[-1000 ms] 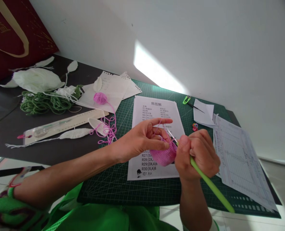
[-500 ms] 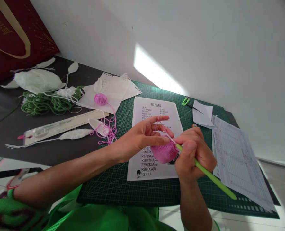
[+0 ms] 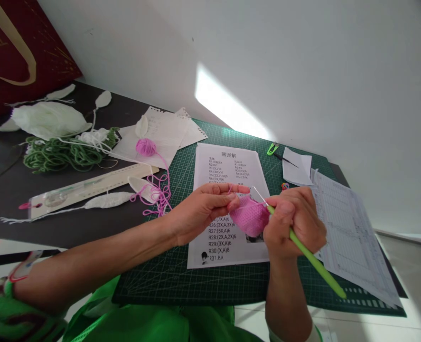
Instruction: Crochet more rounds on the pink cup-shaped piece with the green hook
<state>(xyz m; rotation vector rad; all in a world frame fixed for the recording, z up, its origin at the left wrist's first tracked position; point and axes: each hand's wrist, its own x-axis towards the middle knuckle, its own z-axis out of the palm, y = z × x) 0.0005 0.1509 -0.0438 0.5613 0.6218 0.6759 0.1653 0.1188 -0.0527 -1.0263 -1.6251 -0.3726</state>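
Observation:
Between my hands is a pink crochet piece (image 3: 250,217), rounded like a small cup, above a printed pattern sheet (image 3: 210,256). My left hand (image 3: 210,204) pinches its left edge between thumb and fingers. My right hand (image 3: 295,223) is closed round the green handle of a crochet hook (image 3: 315,263), whose thin metal tip points up and left, just above the piece's upper edge. Pink yarn (image 3: 160,192) lies in loose loops left of my left hand and leads to a small pink ball (image 3: 146,147).
A green cutting mat (image 3: 153,280) lies under the sheet. On the left are green yarn (image 3: 59,154), white yarn (image 3: 50,119), white crocheted leaf shapes (image 3: 108,200) and a ruler (image 3: 121,178). Scissors (image 3: 285,159) and written papers (image 3: 349,237) lie right. A red bag (image 3: 53,52) stands back left.
The hook tip has come away from my left fingers and now shows free. My left index finger has lowered, and the yarn stretched over it has dropped. The crochet piece has shifted slightly right.

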